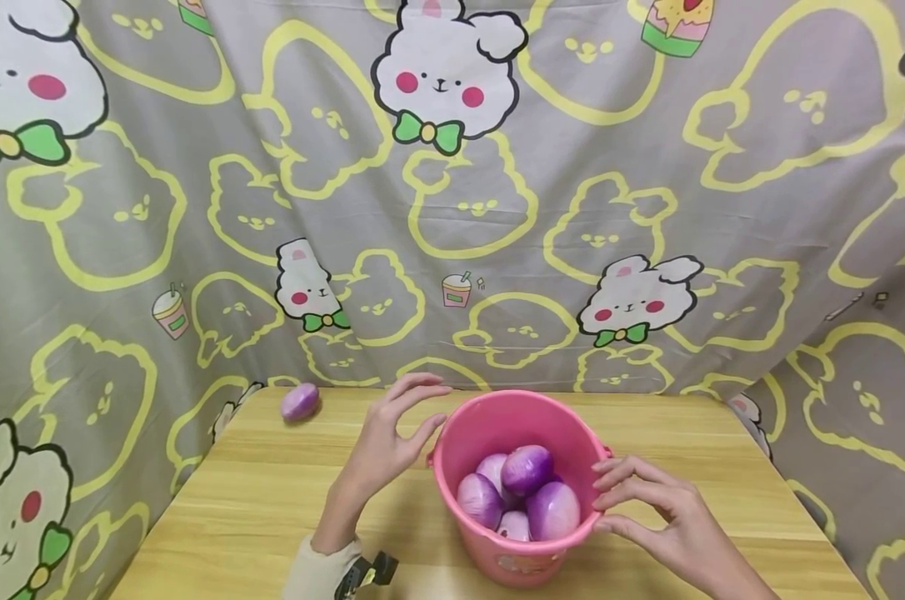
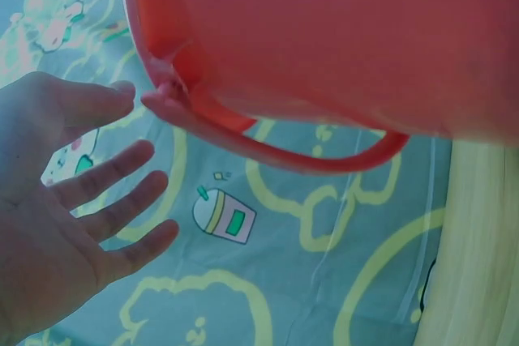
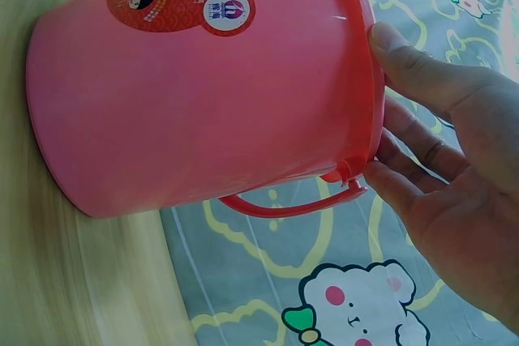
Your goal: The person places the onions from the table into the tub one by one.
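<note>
A pink bucket [image 1: 482, 546] stands upright on the wooden table, holding several round purple-and-white onions [image 1: 527, 471]. Beside its left rim is my left hand [image 1: 388, 433], fingers spread and thumb apart, with a gap to the bucket in the left wrist view. My right hand [image 1: 666, 508] is at the opposite side, its fingertips touching the rim. In the right wrist view the thumb [image 3: 393, 42] lies at the rim and the other fingers sit lower along it. The bucket's handle [image 2: 308, 164] hangs down on the far side.
Toward the table's back left corner lies a single purple onion [image 1: 300, 402]. The wooden table [image 1: 272, 500] ends at a patterned grey curtain [image 1: 452, 225], which hangs behind and along both sides. A black strap device [image 1: 366, 573] is on my left wrist.
</note>
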Available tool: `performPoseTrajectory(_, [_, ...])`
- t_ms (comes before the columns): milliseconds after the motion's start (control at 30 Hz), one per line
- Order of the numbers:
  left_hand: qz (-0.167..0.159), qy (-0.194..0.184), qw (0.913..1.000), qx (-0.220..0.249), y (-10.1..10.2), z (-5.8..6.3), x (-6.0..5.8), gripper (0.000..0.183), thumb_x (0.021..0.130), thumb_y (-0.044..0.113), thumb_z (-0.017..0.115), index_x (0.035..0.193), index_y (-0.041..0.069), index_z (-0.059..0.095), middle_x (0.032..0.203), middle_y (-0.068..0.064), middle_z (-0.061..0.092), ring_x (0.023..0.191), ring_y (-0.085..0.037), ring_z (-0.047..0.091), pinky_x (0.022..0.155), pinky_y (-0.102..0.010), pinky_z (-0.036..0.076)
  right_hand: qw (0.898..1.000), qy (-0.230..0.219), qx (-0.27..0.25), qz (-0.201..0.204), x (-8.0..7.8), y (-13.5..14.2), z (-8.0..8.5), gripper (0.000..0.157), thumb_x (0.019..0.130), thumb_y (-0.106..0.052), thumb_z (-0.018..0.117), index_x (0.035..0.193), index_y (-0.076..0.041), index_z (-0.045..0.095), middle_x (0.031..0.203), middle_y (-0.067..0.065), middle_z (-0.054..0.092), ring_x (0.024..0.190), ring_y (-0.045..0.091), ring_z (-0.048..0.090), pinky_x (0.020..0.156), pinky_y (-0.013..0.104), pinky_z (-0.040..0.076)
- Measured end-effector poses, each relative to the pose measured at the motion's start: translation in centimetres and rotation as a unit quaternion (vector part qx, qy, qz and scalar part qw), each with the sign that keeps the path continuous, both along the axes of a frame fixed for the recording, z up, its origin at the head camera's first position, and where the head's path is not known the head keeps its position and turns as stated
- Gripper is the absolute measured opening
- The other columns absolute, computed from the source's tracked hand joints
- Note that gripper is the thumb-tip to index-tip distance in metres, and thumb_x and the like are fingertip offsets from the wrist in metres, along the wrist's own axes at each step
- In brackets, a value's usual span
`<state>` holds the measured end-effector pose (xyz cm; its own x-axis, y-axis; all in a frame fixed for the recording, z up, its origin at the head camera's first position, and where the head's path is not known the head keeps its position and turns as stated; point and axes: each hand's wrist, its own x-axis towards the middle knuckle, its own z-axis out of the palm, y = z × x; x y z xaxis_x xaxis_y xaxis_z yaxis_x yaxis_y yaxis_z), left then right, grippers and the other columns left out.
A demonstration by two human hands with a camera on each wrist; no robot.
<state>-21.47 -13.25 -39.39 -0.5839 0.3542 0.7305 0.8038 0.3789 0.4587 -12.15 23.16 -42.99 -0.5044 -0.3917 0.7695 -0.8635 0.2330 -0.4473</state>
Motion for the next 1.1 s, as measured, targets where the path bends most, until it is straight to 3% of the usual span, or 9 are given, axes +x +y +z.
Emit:
performPoseTrajectory(767, [0.040,-0.002,0.9992,-0.007,-2.4,-0.5,-1.3,0.032,0.091,0.009,0.078,0.122,0.010,0.073,0.139,-0.005,0.060,0.130,-0.025,0.056,0.111,-0.046,0.044,1.000,0.011,-0.004,-0.001,0.0,0.0,0.1,0.044,0.068,0.007,0.089,0.103,-0.017,0.076,0.111,0.008,0.069,0.118,0.025,0.062,0.107,0.024,0.046])
performPoseTrajectory(1100, [0.070,-0.007,0.9974,-0.017,-3.3,-1.2,-1.8,0.033,0.091,0.011,0.078,0.123,0.015,0.073,0.138,-0.008,0.060,0.129,-0.030,0.057,0.108,-0.051,0.046,1.000,0.007,-0.003,-0.004,0.0,0.0,0.1,0.044,0.067,0.009,0.089,0.101,-0.015,0.077,0.111,0.007,0.070,0.117,0.024,0.063,0.106,0.022,0.046])
